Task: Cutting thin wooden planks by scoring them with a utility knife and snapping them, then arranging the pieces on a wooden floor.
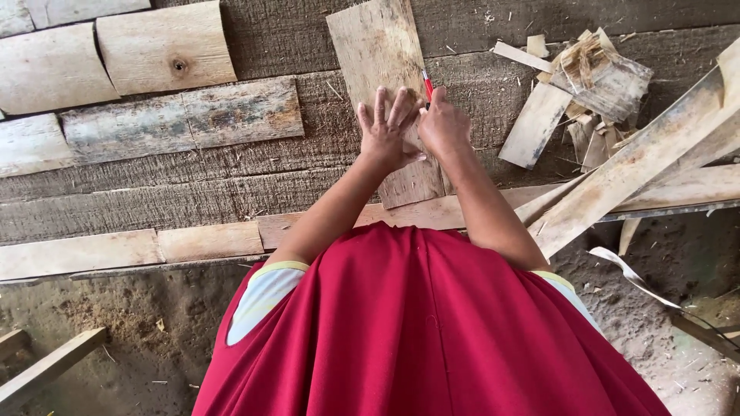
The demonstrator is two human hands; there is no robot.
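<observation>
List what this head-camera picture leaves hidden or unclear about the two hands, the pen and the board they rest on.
- Pen, head view: only its red upper end shows; the right hand covers the tip.
- Board: its top is cut off by the picture's edge, and the left hand lies flat over its middle.
- Any marks on the board: too small to tell.
- Right hand's grip: fingers curl out of view.

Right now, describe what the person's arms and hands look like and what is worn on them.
Both forearms are bare, and the left hand and right hand wear no gloves; no rings, watch or bracelet show. Short white sleeves with a pale yellow-green hem cover the upper arms, under a red garment over the torso.
</observation>
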